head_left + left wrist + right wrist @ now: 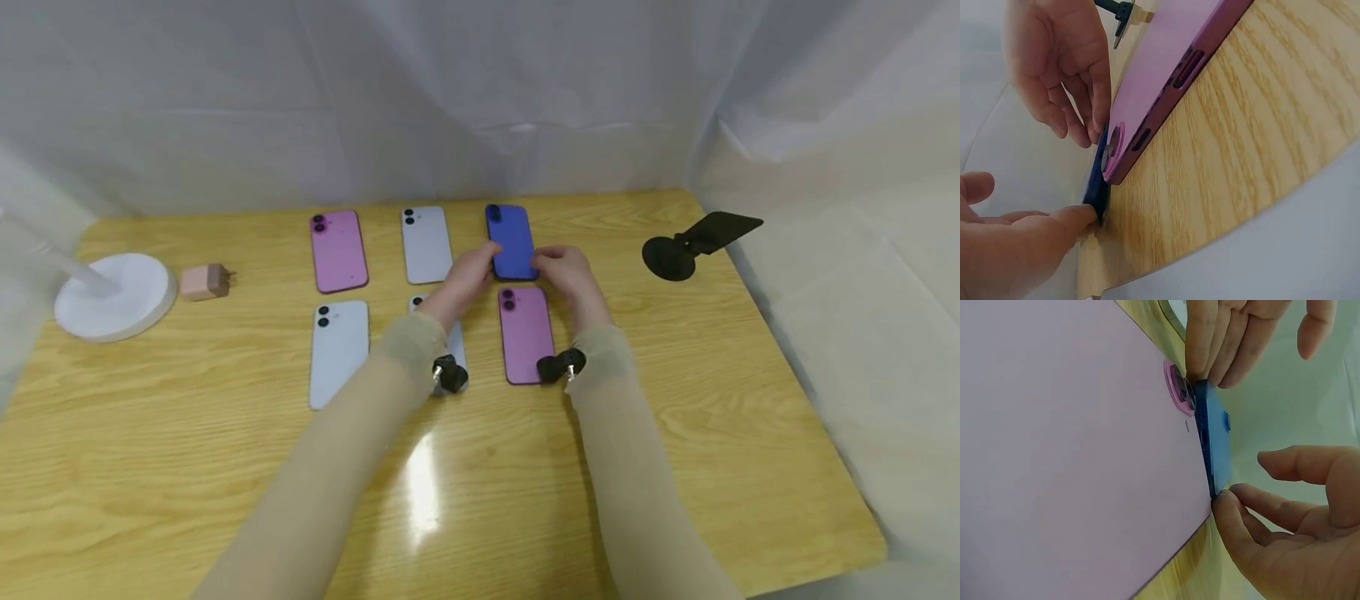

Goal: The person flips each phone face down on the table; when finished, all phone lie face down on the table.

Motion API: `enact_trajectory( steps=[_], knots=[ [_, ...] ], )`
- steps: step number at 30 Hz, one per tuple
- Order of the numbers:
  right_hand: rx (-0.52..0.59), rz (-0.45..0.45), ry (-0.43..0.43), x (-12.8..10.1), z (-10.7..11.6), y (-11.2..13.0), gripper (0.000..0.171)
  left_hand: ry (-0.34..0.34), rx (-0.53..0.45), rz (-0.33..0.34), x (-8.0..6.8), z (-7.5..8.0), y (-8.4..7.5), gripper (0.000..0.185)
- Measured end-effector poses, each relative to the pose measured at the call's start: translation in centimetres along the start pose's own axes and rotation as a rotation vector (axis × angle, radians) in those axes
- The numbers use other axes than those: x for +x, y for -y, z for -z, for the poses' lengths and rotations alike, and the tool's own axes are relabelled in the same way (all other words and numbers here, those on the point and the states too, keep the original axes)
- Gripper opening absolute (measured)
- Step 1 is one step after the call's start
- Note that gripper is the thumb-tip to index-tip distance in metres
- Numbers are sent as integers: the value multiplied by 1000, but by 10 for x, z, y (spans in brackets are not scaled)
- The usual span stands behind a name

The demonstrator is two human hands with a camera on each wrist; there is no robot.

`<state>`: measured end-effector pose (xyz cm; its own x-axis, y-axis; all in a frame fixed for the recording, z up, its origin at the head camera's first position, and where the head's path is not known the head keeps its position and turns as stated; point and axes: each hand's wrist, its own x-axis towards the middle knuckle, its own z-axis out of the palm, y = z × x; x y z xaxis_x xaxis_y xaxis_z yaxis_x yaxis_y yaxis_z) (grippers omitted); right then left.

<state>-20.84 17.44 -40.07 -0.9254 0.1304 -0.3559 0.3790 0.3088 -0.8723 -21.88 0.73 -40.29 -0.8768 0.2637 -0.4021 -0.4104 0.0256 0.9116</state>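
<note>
A blue phone (513, 242) lies back-up in the far row on the table, between the two hands. The left hand (468, 279) touches its left edge with the fingertips. At its right edge the fingertips of the right hand (567, 275) rest. In the right wrist view, the right thumb stands apart from the blue phone (1219, 440). The left wrist view shows the left hand (1019, 247) at one side of the phone, its thumb also apart. A pink phone (525, 337) lies just nearer, below both hands. The left forearm partly covers a white phone (456, 346).
Left of the hands lie a pink phone (339, 252) and white phones (427, 246), one of them nearer (339, 350). Farther left are a pink charger plug (204, 282) and a white round base (116, 300). A black stand (671, 258) is at right on the wooden table (712, 417).
</note>
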Motion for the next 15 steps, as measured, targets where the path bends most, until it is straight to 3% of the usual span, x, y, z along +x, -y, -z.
enact_trajectory(
  steps=[5,9,13,15],
  knots=[
    [-94,30,15,-2,0,1,43,-4,98,-14,-3,2,1,42],
    [-233,90,52,-7,-1,1,45,-6,237,-84,-10,7,2,46],
    [-340,155,65,-16,4,1,47,-1,312,-183,-30,20,-1,50],
    [-374,184,60,-21,8,0,47,18,290,-194,-45,30,-3,51]
  ],
)
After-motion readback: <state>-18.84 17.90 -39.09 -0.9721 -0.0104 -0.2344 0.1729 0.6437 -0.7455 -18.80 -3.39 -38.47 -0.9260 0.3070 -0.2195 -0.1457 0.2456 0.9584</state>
